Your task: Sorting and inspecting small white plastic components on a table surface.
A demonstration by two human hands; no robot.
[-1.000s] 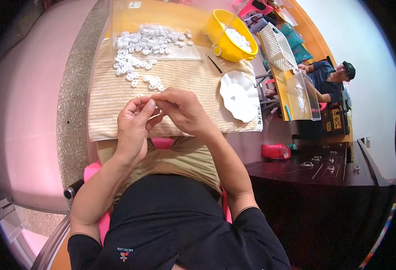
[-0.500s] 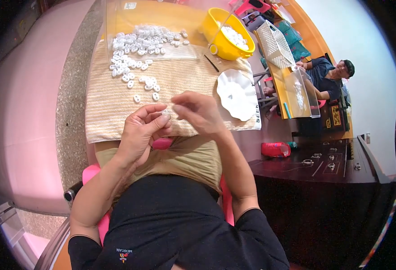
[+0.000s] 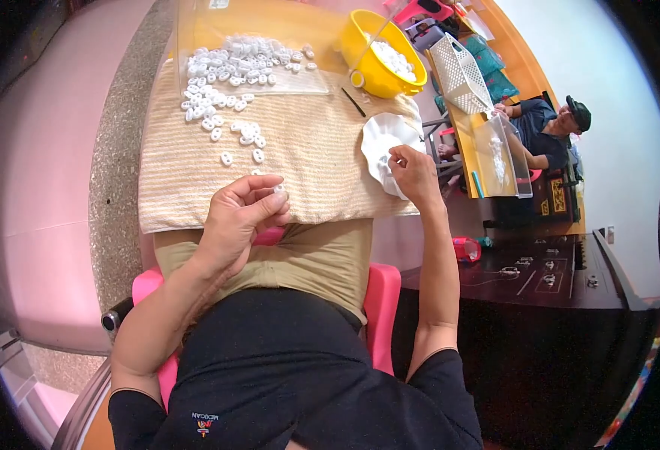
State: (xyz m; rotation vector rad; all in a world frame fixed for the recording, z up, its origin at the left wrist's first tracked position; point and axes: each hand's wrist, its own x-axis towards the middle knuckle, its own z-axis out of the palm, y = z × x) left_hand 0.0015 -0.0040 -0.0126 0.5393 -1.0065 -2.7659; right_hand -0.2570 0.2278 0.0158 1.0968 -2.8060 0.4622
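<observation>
Viewing remotely through the head camera, I record one principal change: the bare right hand, which met the left hand one second ago and was just apart from it half a second ago, is now over the white, wavy-rimmed, shallow dish at the right side of the beige-and-white striped cloth towel. Its fingers are curled together and reach down into the dish; I cannot tell whether they grip anything. The bare left hand stays near the towel's front edge, thumb and fingers pinched on a small white plastic-looking piece, mostly hidden by the fingertips. I judge that the two-handed handling of this piece is interrupted, with the left hand keeping it in place while the right attends to the dish. Loose white oval two-holed pieces lie beyond the left hand, a few of them set apart, and a larger heap of white oval pieces lies at the far side. I find these little altered. The yellow plastic tub and the thin black rod beyond the dish show no evident disturbance.
</observation>
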